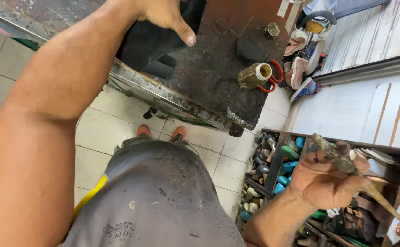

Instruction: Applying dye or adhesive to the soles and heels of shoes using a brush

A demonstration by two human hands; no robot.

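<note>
Glue-caked brush (pixel 341 160) sits clenched in the right hand (pixel 321 180), fingers wrapped tight.

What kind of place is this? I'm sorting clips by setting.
Likely a shoe-repair stall: a stained workbench with a glue-crusted jar, shoes piled on the floor, and the right hand holding a glue-caked brush.
</note>
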